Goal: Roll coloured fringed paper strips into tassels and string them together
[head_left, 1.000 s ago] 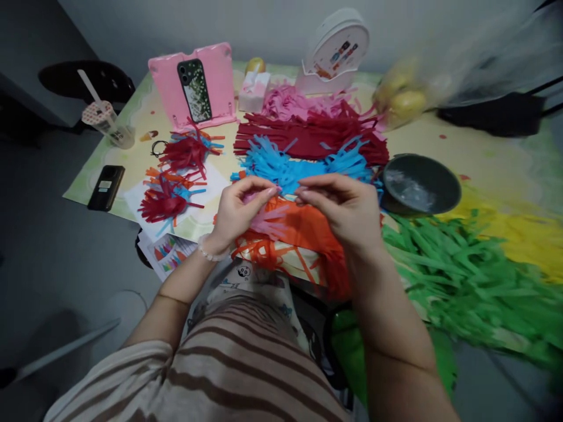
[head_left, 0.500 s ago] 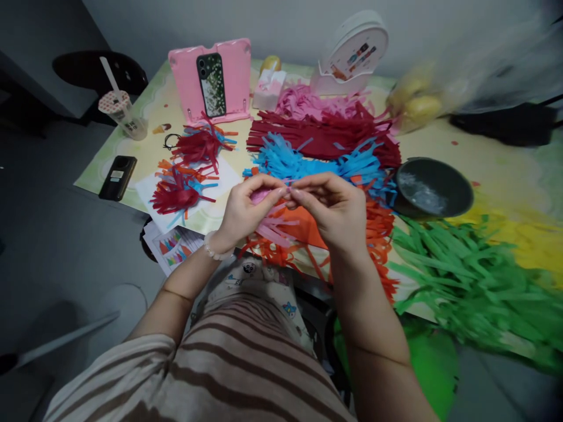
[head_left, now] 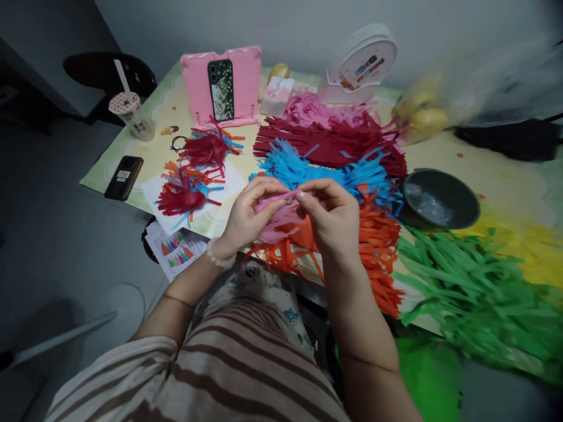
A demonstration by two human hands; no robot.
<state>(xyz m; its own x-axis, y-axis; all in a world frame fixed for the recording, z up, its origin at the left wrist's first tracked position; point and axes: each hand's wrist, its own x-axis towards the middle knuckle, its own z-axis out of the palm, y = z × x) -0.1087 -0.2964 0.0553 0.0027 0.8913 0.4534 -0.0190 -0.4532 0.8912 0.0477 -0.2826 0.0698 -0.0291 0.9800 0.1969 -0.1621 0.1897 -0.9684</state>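
Grey walls and a dim floor surround a pale yellow-green table heaped with cut paper strips. Seen from the person's own head, 2 bare forearms reach forward over a striped shirt.

Both hands meet just above the near table edge. The left hand, with a bead bracelet at the wrist, is closed around a small bundle of pink strips, whose loose ends fan out below the palm. The right hand pinches the top of the same bundle between thumb and fingertips, touching the left hand's fingers. Under the hands lies a pile of orange strips.

Judging by the grip, the step in hand is gathering or twisting the pink strips at their middle into a tassel like the 2 finished tassels of red, orange and blue at left. The next move seems to call for a firm pinch, so the strips stay bunched.

Farther back lie blue strips, dark red strips and more pink ones. Green strips spread to the right, beside a dark bowl. A phone stands in a pink stand; another phone lies flat near a lidded cup.
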